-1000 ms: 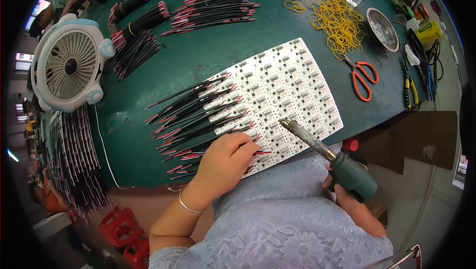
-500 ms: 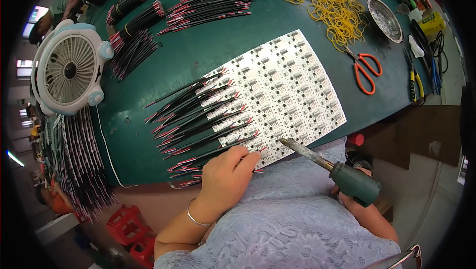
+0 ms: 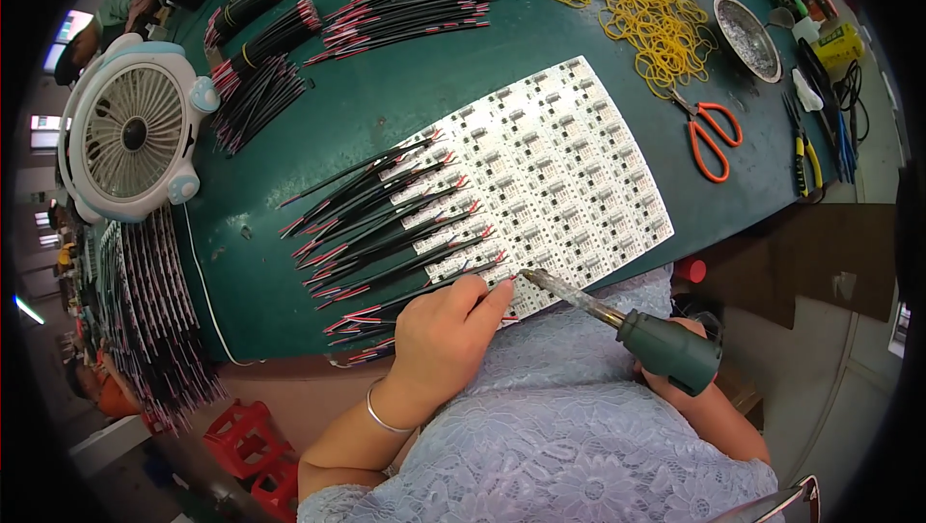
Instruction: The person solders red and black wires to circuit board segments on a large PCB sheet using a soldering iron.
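A white circuit board panel [image 3: 593, 176] lies on the green table, covered in rows of small dark components. Several black wires [image 3: 357, 219] with red ends stretch leftward from its left side. My left hand [image 3: 446, 335] pinches a wire at the panel's lower edge; the fingers hide most of it, though a red end shows by the fingertips. My right hand [image 3: 680, 383] is wrapped round a soldering iron [image 3: 661, 344] with a thick green handle, partly hidden behind it. The iron's tip is close to my left fingertips, at the board.
Wire bundles [image 3: 265, 36] and a loose wire pile [image 3: 410, 7] lie at the back left, near a white fan [image 3: 135, 137]. Finished-looking wired strips [image 3: 154, 311] hang off the left. Yellow rubber bands [image 3: 656, 21], orange-handled scissors [image 3: 709, 142], a metal bowl [image 3: 748, 38] and pliers [image 3: 805, 151] sit right.
The soldering iron has moved left, bringing its tip closer to my left fingertips. My left hand has shifted slightly up and to the right on the panel.
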Demonstrator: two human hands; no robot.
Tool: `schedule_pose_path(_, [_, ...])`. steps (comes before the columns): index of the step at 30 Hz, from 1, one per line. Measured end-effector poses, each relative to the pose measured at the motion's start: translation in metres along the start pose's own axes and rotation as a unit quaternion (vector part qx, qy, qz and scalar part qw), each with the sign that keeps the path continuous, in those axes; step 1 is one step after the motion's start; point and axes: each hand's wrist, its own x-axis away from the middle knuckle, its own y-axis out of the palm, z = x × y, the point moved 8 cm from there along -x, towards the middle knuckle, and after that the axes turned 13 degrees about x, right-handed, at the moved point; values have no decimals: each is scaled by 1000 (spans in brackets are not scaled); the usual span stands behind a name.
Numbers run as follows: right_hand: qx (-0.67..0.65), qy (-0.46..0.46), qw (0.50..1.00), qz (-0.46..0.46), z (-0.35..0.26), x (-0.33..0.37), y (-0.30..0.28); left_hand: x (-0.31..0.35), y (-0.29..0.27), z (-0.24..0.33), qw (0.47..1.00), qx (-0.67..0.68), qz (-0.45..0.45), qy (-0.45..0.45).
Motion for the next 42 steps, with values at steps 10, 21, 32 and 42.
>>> schedule_pose_path(10, [89,-65,994,-9,-18,-2,-5,-2,0,-1,1000,-10,-18,-8])
schedule_pose_path(21, [66,20,997,-33,-5,9,2,-6,-2,-2,1000,4,-26,-11])
schedule_pose_path(32, [106,-74,990,56,-28,-1,-11,-11,-3,3,999,-7,-25,21])
schedule_pose_path(42, [40,49,998,16,-4,12,-3,-13,-5,2,999,-1,-36,10])
